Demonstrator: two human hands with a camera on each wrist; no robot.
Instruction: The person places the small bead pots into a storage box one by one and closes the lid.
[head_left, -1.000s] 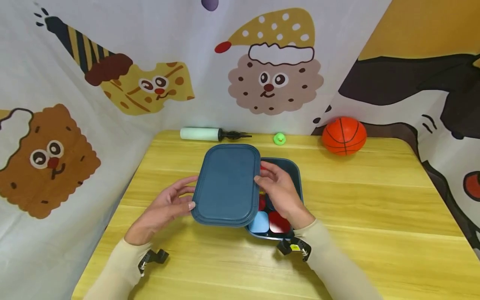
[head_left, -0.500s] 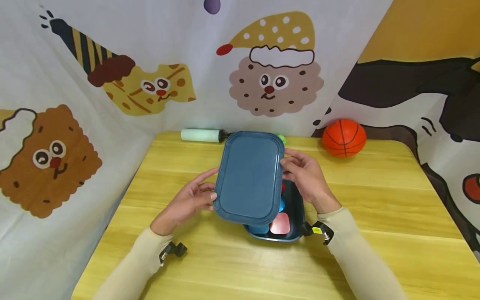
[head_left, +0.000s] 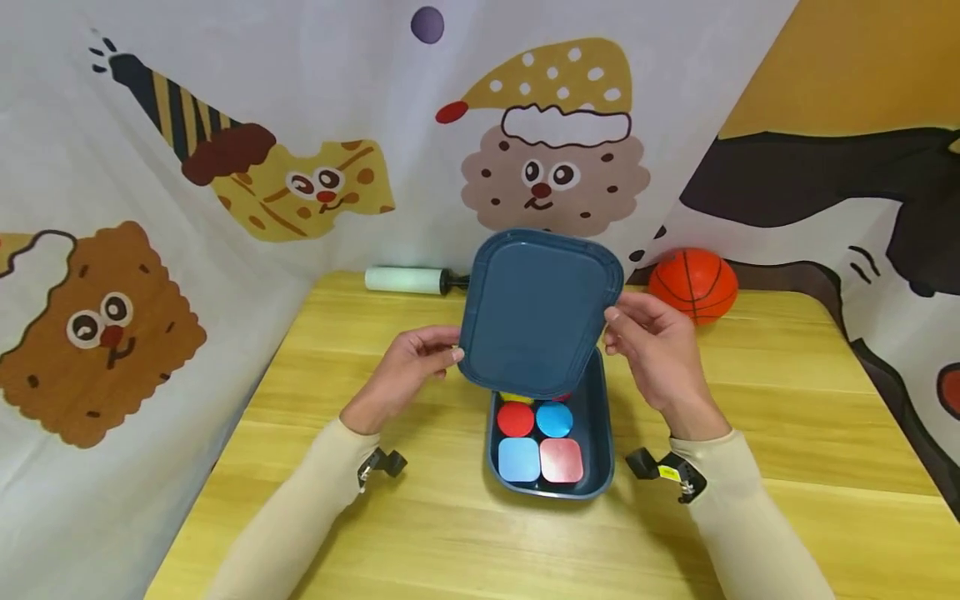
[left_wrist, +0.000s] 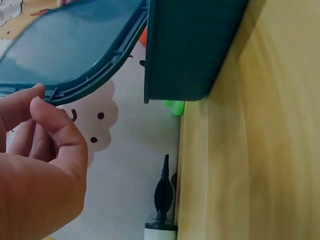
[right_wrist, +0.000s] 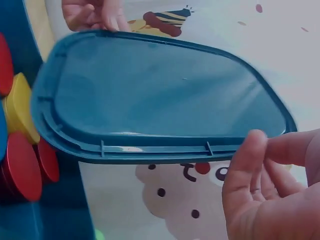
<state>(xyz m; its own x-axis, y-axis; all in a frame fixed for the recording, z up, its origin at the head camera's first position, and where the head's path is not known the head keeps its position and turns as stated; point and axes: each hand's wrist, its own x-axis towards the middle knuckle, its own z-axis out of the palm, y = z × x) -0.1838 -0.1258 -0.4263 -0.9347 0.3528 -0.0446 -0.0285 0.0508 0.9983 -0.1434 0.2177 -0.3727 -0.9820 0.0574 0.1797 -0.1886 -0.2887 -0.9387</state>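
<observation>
A dark blue plastic lid [head_left: 540, 312] is raised above the far part of a matching box [head_left: 602, 433], its ridged rim facing me. My left hand [head_left: 408, 367] pinches the lid's left edge between thumb and fingers. On the opposite edge, my right hand [head_left: 660, 358] has the same kind of pinch, also plain in the right wrist view, where the thumb presses the rim. Inside the box lie a red round piece [head_left: 516, 419], a blue round piece [head_left: 554, 419], a light blue square piece [head_left: 519, 460] and a pink square piece [head_left: 561, 460]. The lid hides the box's far end.
The box stands on a wood-grain table [head_left: 780, 467]. Along the back edge lie a pale green hand pump [head_left: 405, 280] and an orange toy basketball [head_left: 693, 285]. A small green toy [left_wrist: 176, 107] shows past the box in the left wrist view. A cartoon-print cloth [head_left: 337, 75] hangs behind.
Both hands have carried the lid rightward and up, tipping its near end so it stands steeper. More of the box's near end and its pieces now shows.
</observation>
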